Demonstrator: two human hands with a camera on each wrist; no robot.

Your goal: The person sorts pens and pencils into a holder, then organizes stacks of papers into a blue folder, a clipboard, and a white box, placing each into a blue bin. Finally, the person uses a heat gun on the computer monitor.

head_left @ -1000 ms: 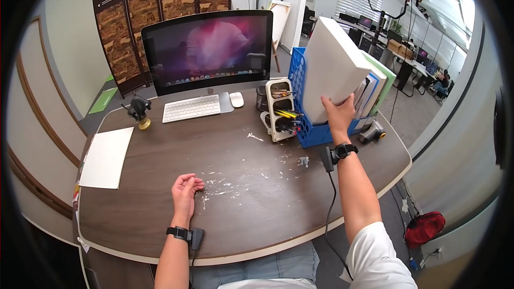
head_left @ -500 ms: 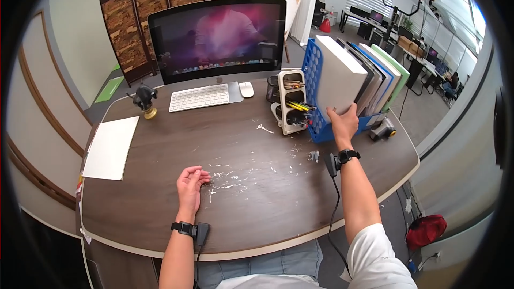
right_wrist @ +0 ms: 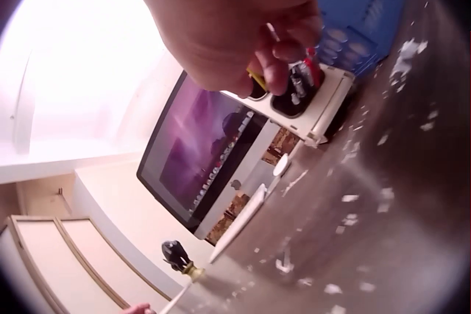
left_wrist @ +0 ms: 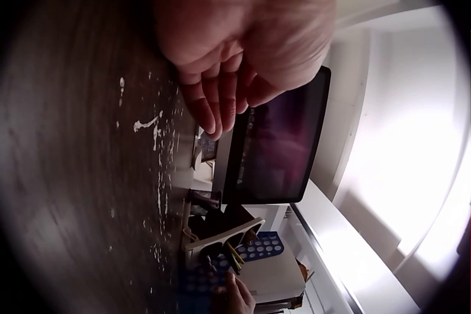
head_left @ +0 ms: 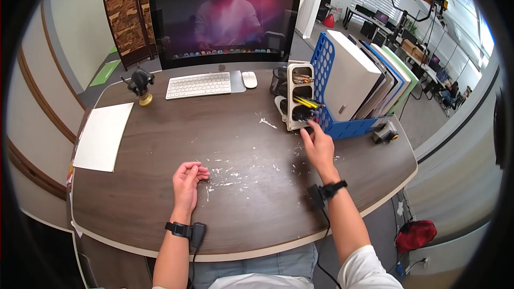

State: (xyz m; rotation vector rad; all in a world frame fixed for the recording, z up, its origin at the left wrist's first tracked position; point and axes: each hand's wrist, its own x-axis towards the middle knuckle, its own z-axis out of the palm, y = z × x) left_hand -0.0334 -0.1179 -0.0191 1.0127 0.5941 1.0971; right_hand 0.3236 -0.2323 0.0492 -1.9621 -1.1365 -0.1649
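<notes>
My right hand [head_left: 320, 150] is at the near end of a white pen organizer [head_left: 291, 96], fingers loosely bent and holding nothing. In the right wrist view its fingertips overlap the organizer's lowest compartment, where dark and red pens [right_wrist: 298, 84] stand. Yellow pencils [head_left: 304, 101] poke out of the compartment above. Just right of the organizer is a blue file holder [head_left: 356, 127] containing a thick white binder [head_left: 349, 83] and several folders. My left hand [head_left: 186, 184] rests on the desk [head_left: 160, 134], its fingers relaxed, beside scattered white scraps [head_left: 230, 174].
A monitor [head_left: 227, 21] stands at the back, with a white keyboard [head_left: 198, 85] and mouse [head_left: 249, 80] before it. A black figure on a gold base [head_left: 143, 88] and white paper [head_left: 103, 138] are on the left. A small grey device [head_left: 385, 134] sits right of the file holder.
The white binder has gone down upright into the blue file holder. My right hand has let go of it and moved left to the pen organizer. The left hand has stayed in place.
</notes>
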